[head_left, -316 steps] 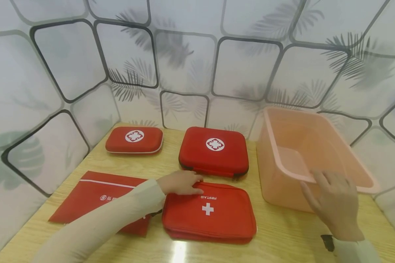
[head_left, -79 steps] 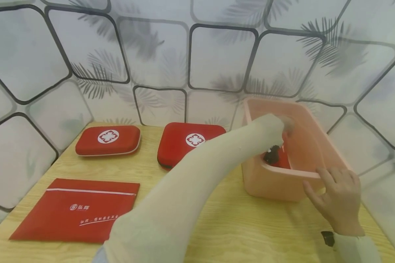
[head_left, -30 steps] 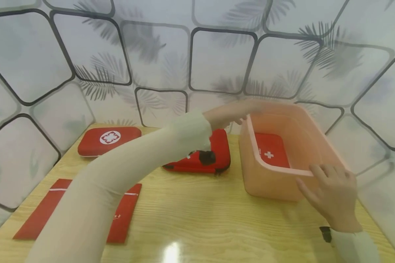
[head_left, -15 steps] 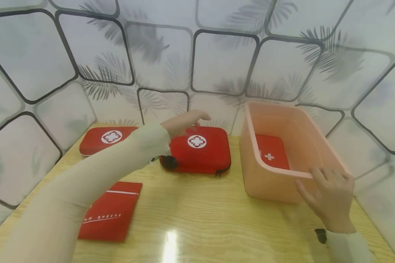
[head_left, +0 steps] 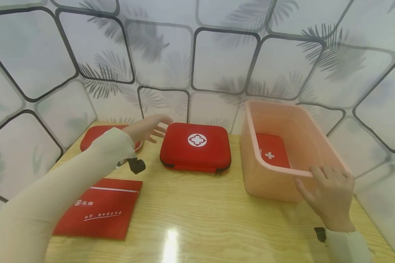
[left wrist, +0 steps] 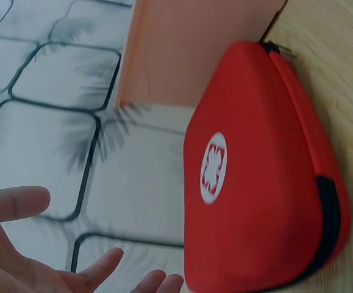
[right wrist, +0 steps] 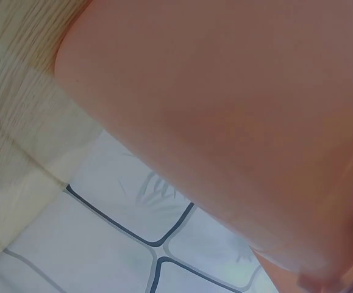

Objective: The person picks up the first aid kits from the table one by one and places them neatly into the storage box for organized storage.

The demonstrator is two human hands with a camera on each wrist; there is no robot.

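My left hand [head_left: 148, 128] hovers open, fingers spread, above the gap between a small red first-aid case [head_left: 92, 135] at the back left and a larger red hard case [head_left: 195, 147] with a white cross emblem. The left wrist view shows that larger case [left wrist: 261, 177] close beside my open left hand [left wrist: 54, 262]. My right hand [head_left: 329, 193] rests with straight fingers on the near rim of a pink plastic tub [head_left: 273, 168]. A red soft first-aid pouch [head_left: 271, 150] lies on the tub's floor. The right wrist view is filled by the tub's wall [right wrist: 225, 110].
A flat red pouch [head_left: 100, 208] with white lettering lies at the front left of the wooden table [head_left: 200, 215]. Patterned wall panels [head_left: 217, 54] close in the back and both sides. The tub stands against the right back corner.
My left arm has drawn out of the tub, leaving the soft pouch inside, and swung left past the large case toward the small one. The right hand has stayed on the tub's rim.
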